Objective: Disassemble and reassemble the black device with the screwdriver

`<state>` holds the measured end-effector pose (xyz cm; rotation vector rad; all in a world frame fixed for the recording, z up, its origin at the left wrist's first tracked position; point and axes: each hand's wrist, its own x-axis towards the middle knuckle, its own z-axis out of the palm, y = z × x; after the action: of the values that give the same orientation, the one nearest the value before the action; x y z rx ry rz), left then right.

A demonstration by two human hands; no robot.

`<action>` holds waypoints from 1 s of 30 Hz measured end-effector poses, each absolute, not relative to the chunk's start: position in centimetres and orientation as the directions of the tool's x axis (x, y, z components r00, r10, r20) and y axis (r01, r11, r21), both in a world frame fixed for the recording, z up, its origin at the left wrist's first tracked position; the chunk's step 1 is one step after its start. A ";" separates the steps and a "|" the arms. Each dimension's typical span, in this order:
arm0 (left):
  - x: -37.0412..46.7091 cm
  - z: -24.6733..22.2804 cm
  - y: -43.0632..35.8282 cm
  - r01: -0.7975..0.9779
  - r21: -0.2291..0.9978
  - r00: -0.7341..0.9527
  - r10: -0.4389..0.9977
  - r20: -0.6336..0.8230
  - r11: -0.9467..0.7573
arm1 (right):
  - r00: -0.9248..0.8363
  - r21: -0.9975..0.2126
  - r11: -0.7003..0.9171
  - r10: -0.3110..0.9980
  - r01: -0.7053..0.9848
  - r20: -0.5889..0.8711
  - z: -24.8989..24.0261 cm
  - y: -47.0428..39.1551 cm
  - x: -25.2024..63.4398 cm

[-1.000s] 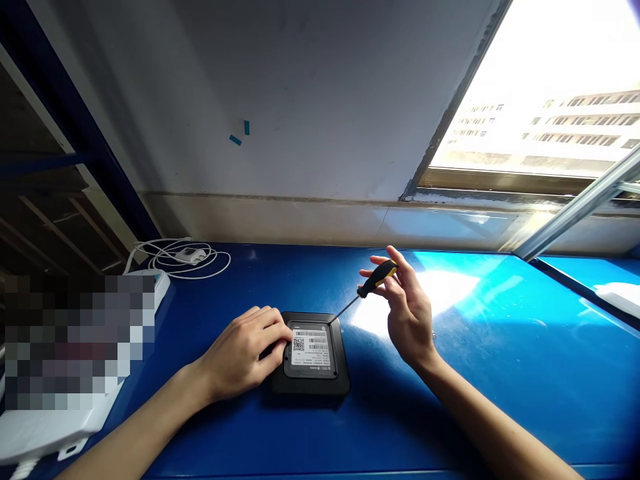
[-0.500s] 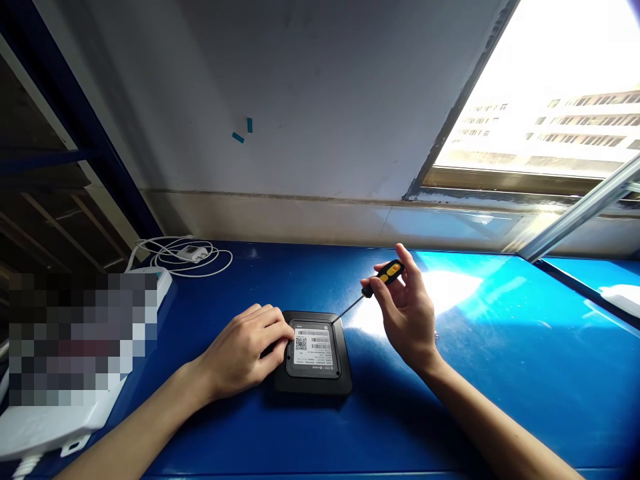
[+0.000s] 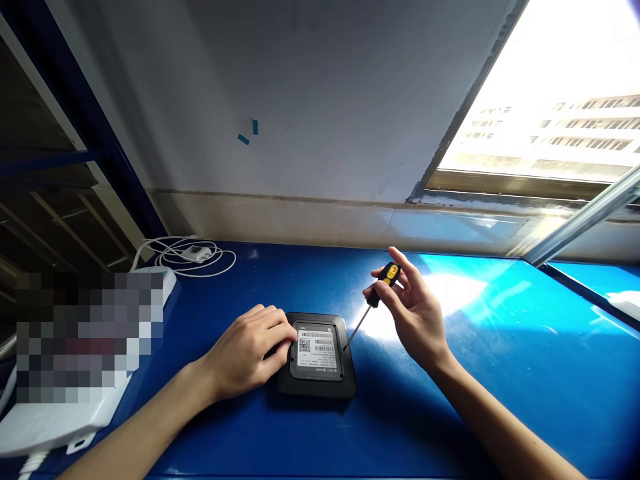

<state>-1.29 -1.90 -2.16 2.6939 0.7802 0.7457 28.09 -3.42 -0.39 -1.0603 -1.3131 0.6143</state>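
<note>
A flat black square device (image 3: 320, 388) with rounded corners lies on the blue table, its white printed label (image 3: 316, 351) facing up. Small dark screw holes sit at corners of its raised panel. My left hand (image 3: 256, 347) grips the device's left edge, fingers curled and pressed against it. In my right hand (image 3: 415, 307) is a screwdriver (image 3: 389, 273) with a black and yellow handle, held between thumb and fingers. Its thin shaft slants down and left, and the tip is at the right side of the panel; whether it touches is hard to tell.
To the left stands a white appliance (image 3: 90, 420), partly pixelated. Behind it lies a coiled white cable with a plug (image 3: 197, 253). A metal bar (image 3: 583, 217) slants down at the right, below the window. The wall closes off the table's (image 3: 260, 440) back.
The screwdriver tip has moved from the panel's upper right corner down along its right side, and the shaft stands steeper. My left hand keeps its hold on the device. The view shifted slightly.
</note>
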 end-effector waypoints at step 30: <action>-1.2 -2.0 -2.0 0.425 0.352 0.730 0.545 0.412 -0.834 | 0.035 -0.933 0.360 0.932 0.002 0.360 -0.6 -4.1 27.2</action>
<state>-1.20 -1.96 -1.98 2.6996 0.7692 0.7510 27.22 -4.07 -0.61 -0.9479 -1.3324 0.9123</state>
